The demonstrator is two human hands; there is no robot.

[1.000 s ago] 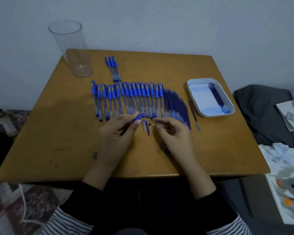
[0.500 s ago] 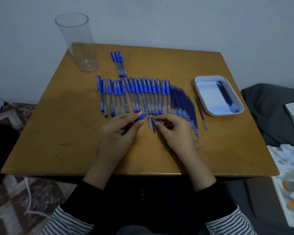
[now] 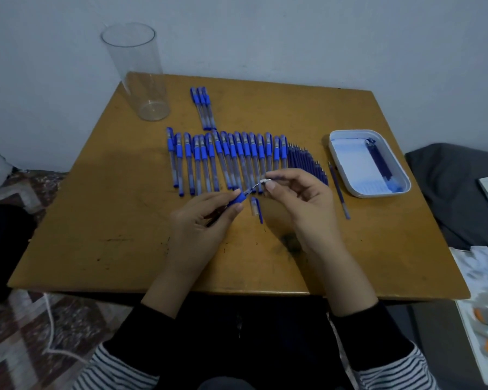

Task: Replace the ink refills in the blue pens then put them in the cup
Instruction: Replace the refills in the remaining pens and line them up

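Right hand (image 3: 302, 201), lifted off the brown wooden table (image 3: 96, 220), now pinches a small pale tip piece (image 3: 266, 181) beside the blue-gripped clear pen (image 3: 237, 199) gripped by the left hand (image 3: 206, 220); reassembly likely next, tall clear plastic cup (image 3: 137, 71) empty.

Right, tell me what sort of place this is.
Probably a room in a home, not a workshop: a small worn brown wooden table stands by a plain white wall, a patterned brown-and-white rug covers the floor at left, and dark grey soft fabric, perhaps bedding, lies at right.
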